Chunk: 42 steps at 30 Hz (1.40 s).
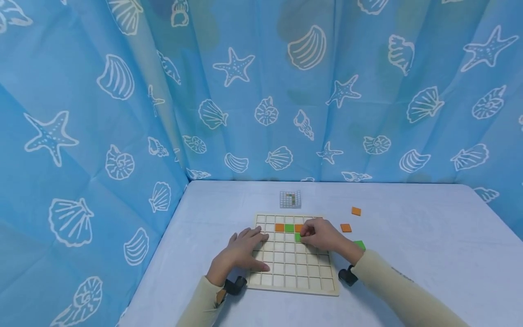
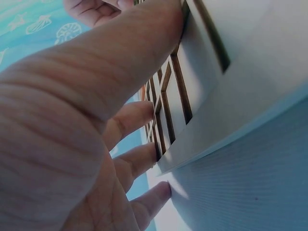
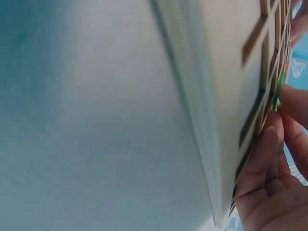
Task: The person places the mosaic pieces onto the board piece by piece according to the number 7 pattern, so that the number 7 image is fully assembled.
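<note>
A wooden grid board point(image 1: 294, 272) lies on the pale blue table. Its second row holds an orange tile point(image 1: 279, 227), a green tile point(image 1: 289, 227) and another orange tile point(image 1: 298, 227). My right hand point(image 1: 306, 235) pinches a green tile point(image 1: 298, 237) just below that row; the right wrist view shows the green tile's edge point(image 3: 277, 89) between the fingertips point(image 3: 269, 139) against the board point(image 3: 221, 96). My left hand point(image 1: 249, 245) rests flat on the board's left side, and in the left wrist view its fingers point(image 2: 130, 120) lie straight and spread on the board point(image 2: 211, 106).
Two loose orange tiles point(image 1: 356, 211) point(image 1: 346, 228) and a loose green tile point(image 1: 360, 245) lie to the right of the board. A small pattern card point(image 1: 290, 199) sits behind it. Blue seashell curtains point(image 1: 122, 113) wall in the table at the left and back.
</note>
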Available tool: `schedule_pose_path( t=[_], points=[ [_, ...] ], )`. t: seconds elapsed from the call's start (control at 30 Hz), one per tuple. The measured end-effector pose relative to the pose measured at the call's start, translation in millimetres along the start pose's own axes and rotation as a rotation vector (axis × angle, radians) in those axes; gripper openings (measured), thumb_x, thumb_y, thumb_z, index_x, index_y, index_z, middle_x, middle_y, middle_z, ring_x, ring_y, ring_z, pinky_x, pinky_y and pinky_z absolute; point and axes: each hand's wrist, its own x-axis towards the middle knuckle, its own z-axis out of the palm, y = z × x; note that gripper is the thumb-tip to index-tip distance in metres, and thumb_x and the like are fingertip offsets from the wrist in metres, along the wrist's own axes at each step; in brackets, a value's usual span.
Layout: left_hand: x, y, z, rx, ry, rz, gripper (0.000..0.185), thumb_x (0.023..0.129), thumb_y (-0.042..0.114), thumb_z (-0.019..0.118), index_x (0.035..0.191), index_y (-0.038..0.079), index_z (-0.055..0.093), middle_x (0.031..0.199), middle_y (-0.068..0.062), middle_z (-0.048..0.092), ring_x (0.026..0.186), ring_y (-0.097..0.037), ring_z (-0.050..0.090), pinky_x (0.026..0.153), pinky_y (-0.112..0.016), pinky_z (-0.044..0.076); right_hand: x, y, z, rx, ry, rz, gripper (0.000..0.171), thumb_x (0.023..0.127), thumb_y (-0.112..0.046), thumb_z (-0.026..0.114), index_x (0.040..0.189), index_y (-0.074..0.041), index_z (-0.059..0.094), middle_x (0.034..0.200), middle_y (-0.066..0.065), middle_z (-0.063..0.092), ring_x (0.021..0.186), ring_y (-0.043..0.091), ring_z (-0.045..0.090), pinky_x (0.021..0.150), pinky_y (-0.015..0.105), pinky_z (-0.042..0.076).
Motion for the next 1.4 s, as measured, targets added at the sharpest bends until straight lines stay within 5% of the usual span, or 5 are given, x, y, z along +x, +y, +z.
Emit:
schedule_pose_path(
  t=[0.47,0.83,1.1,1.4],
  points=[
    [1.9,-2.6,2.9,0.018,-0.006,-0.006,0.089,0.073,0.056,0.081,0.148,0.022,0.046,0.162,-0.005,0.031,0.150,-0.034,0.025,0.118,-0.064,0.020,-13.5,1.4,-43.4,0.086,-0.057,-0.058,0.022,0.087,-0.013,0.074,0.107,-0.006,0.069,0.102,0.008,0.070,0.092,0.019,0.067,0.077,0.034,0.057],
    [0.8,-3.5,0.2,0.007,0.000,-0.002,0.089,0.074,0.054,0.082,0.148,0.021,0.046,0.162,-0.006,0.031,0.150,-0.035,0.025,0.118,-0.065,0.020,-20.0,19.4,-86.1,0.173,-0.031,0.041,0.035,0.089,-0.023,0.073,0.119,-0.005,0.067,0.118,0.015,0.066,0.100,0.023,0.063,0.077,0.036,0.058],
    [0.9,-2.5,-1.0,0.011,0.000,0.006,0.088,0.075,0.054,0.081,0.148,0.020,0.046,0.162,-0.007,0.032,0.149,-0.035,0.026,0.117,-0.065,0.021,-29.8,45.5,-95.4,0.141,0.025,0.050,0.041,0.089,-0.027,0.074,0.122,-0.005,0.065,0.125,0.016,0.064,0.111,0.028,0.062,0.089,0.041,0.057],
    [-0.5,-2.0,-0.3,0.007,0.005,0.013,0.088,0.074,0.055,0.082,0.147,0.020,0.047,0.161,-0.008,0.033,0.149,-0.036,0.027,0.117,-0.066,0.022,-40.0,81.7,-97.1,0.137,0.069,0.062,0.044,0.090,-0.030,0.073,0.124,-0.003,0.064,0.125,0.018,0.064,0.111,0.031,0.062,0.089,0.044,0.056]
  ],
)
